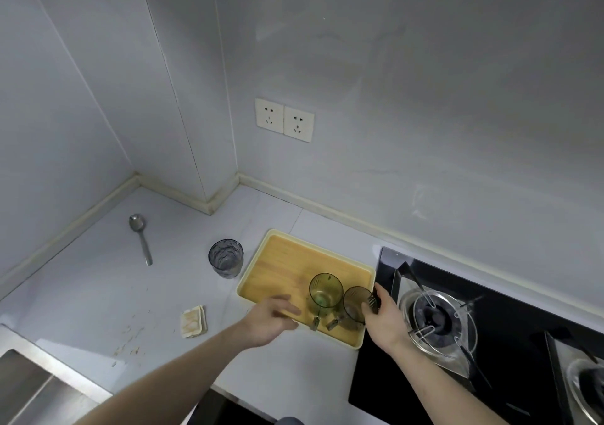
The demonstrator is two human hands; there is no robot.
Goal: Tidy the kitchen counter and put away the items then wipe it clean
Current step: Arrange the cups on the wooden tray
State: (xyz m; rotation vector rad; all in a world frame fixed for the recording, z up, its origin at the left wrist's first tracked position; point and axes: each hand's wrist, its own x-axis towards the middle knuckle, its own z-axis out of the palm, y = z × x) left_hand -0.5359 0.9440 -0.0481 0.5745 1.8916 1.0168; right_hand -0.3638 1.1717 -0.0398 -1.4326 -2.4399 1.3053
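Counter (98,294) mugs are sitting on the yellow tray (277,261), left hand (271,318) hovering open, right hand (382,318) gripping the brown mug (354,307), risking knocking the green mug (325,292) touching it.

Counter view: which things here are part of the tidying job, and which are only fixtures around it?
Part of the job:
spoon
grey glass
tray
green mug
brown mug
folded cloth
crumbs

Only fixtures:
sockets
stove
sink
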